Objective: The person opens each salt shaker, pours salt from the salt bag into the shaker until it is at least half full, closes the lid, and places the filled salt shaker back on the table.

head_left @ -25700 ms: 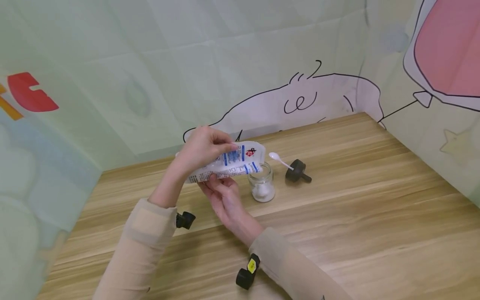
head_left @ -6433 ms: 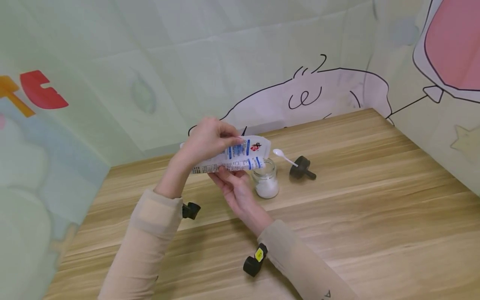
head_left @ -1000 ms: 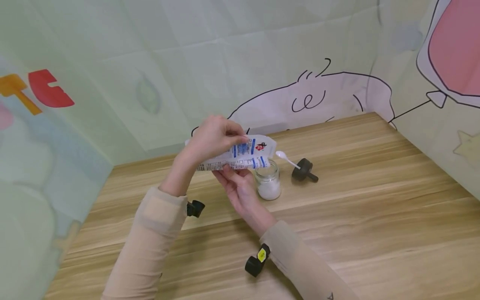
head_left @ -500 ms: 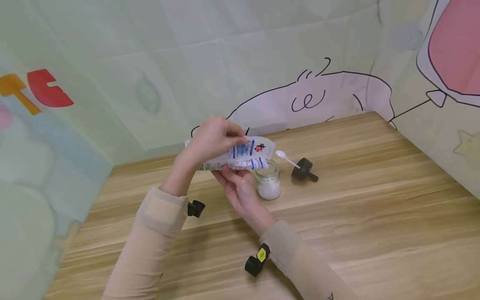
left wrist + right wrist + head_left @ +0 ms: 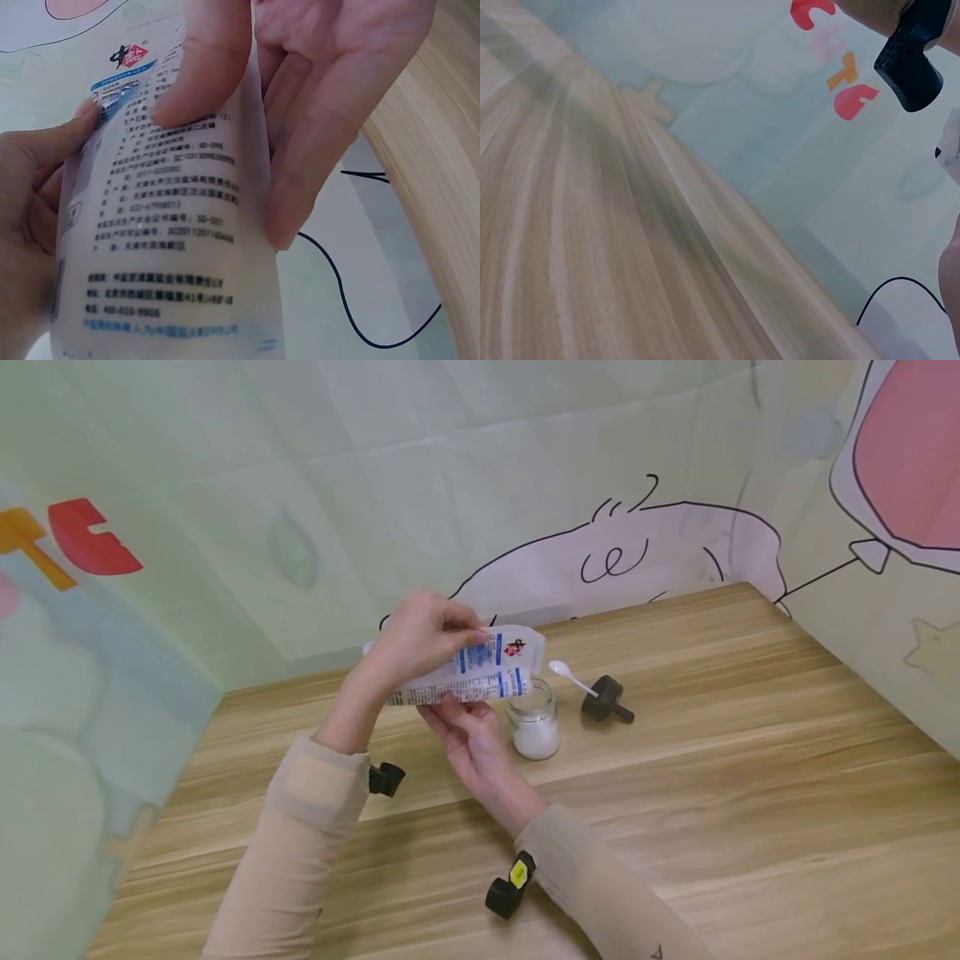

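Note:
A white printed salt bag (image 5: 521, 653) is held tilted in both hands, its end hanging over the mouth of a glass jar (image 5: 536, 713). White salt (image 5: 537, 742) fills the jar's lower part. My left hand (image 5: 420, 639) grips the bag from above, the thumb near its red logo. From below, my right hand (image 5: 480, 752) holds the bag with the thumb on the printed side. Print and both hands show close up on the salt bag (image 5: 165, 247) in the left wrist view. Whether salt is flowing cannot be seen.
Right of the jar, a black lid (image 5: 602, 697) with a stub handle lies on the wooden table (image 5: 712, 777), a white spoon (image 5: 572, 678) resting against it. A printed cloth backdrop (image 5: 360, 510) rises behind the table. Black cameras (image 5: 504, 897) jut from the wrists.
Over the last half second the bag shifts slightly, its open end rising a little. Since the oldest frame, the salt in the jar looks fuller and more level. Jar and lid stay put.

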A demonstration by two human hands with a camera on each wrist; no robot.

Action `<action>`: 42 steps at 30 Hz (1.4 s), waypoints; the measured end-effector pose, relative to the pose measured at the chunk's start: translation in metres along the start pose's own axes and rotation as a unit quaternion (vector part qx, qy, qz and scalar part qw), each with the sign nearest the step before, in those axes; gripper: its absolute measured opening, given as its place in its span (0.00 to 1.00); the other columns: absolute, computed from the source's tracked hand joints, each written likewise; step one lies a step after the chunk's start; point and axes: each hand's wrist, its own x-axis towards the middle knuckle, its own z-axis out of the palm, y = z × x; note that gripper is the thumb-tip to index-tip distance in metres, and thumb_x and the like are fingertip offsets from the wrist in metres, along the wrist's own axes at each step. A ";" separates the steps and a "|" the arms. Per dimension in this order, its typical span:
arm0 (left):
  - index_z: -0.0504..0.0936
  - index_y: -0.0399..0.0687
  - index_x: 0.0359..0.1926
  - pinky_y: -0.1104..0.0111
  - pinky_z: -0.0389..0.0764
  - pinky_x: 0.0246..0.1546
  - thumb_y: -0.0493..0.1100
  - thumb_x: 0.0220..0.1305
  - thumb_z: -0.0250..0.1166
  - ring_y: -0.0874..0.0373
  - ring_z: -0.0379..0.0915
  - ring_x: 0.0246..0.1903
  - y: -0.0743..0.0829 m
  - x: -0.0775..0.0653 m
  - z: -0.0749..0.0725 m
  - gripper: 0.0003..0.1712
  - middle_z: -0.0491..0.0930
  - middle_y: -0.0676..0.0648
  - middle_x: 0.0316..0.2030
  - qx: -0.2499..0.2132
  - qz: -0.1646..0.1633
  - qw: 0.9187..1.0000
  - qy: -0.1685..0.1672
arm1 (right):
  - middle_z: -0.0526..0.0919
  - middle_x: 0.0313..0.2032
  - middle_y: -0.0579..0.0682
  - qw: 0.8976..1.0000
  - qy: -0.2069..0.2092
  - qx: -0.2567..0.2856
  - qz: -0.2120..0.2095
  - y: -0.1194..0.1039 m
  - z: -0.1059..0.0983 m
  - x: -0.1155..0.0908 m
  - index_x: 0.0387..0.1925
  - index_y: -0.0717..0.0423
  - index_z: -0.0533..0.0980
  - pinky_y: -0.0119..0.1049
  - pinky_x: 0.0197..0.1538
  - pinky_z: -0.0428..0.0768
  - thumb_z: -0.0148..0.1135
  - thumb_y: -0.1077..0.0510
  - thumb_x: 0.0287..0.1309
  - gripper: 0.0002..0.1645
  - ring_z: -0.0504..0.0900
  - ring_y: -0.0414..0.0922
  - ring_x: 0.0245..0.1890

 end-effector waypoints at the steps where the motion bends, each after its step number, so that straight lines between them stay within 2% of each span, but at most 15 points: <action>1: 0.88 0.44 0.35 0.68 0.76 0.33 0.42 0.62 0.66 0.56 0.78 0.30 -0.001 0.000 0.000 0.07 0.87 0.46 0.33 -0.003 -0.002 1.000 0.002 | 0.75 0.55 0.49 1.000 -0.002 0.000 0.002 0.001 0.000 0.000 0.68 0.56 0.59 0.36 0.63 0.74 0.43 0.71 0.67 0.29 0.80 0.43 0.55; 11: 0.88 0.44 0.34 0.68 0.77 0.30 0.42 0.61 0.67 0.57 0.78 0.27 -0.002 0.000 0.000 0.07 0.87 0.46 0.32 -0.017 0.001 1.000 0.001 | 0.75 0.56 0.49 1.000 -0.008 -0.004 0.003 0.000 -0.002 -0.001 0.69 0.56 0.58 0.36 0.64 0.73 0.42 0.72 0.67 0.30 0.78 0.43 0.58; 18: 0.88 0.44 0.35 0.68 0.78 0.31 0.42 0.61 0.67 0.56 0.78 0.29 0.001 0.000 0.001 0.07 0.87 0.46 0.33 -0.021 -0.021 0.999 -0.012 | 0.72 0.57 0.49 1.000 -0.011 -0.014 0.004 -0.003 -0.003 -0.002 0.69 0.55 0.56 0.35 0.64 0.73 0.40 0.75 0.65 0.33 0.77 0.43 0.58; 27: 0.88 0.45 0.33 0.69 0.75 0.29 0.42 0.62 0.66 0.56 0.75 0.28 0.002 0.001 0.004 0.06 0.87 0.47 0.32 -0.009 -0.022 0.999 -0.030 | 0.71 0.57 0.49 1.000 -0.008 -0.016 -0.002 -0.005 -0.004 -0.001 0.69 0.54 0.56 0.36 0.63 0.74 0.41 0.78 0.62 0.36 0.77 0.44 0.58; 36: 0.88 0.46 0.32 0.69 0.75 0.29 0.42 0.62 0.66 0.57 0.77 0.28 0.000 0.002 0.006 0.06 0.87 0.47 0.33 0.002 -0.015 0.999 -0.030 | 0.69 0.60 0.49 1.000 -0.001 -0.019 -0.003 -0.005 -0.002 -0.002 0.71 0.50 0.55 0.37 0.63 0.74 0.41 0.79 0.60 0.40 0.74 0.45 0.61; 42: 0.88 0.46 0.33 0.69 0.75 0.29 0.43 0.62 0.66 0.57 0.77 0.28 0.001 0.002 0.006 0.07 0.87 0.47 0.33 0.005 -0.019 0.999 -0.032 | 0.70 0.59 0.49 1.000 -0.001 -0.018 -0.005 -0.005 -0.002 -0.002 0.71 0.50 0.55 0.36 0.63 0.74 0.40 0.80 0.60 0.40 0.75 0.44 0.59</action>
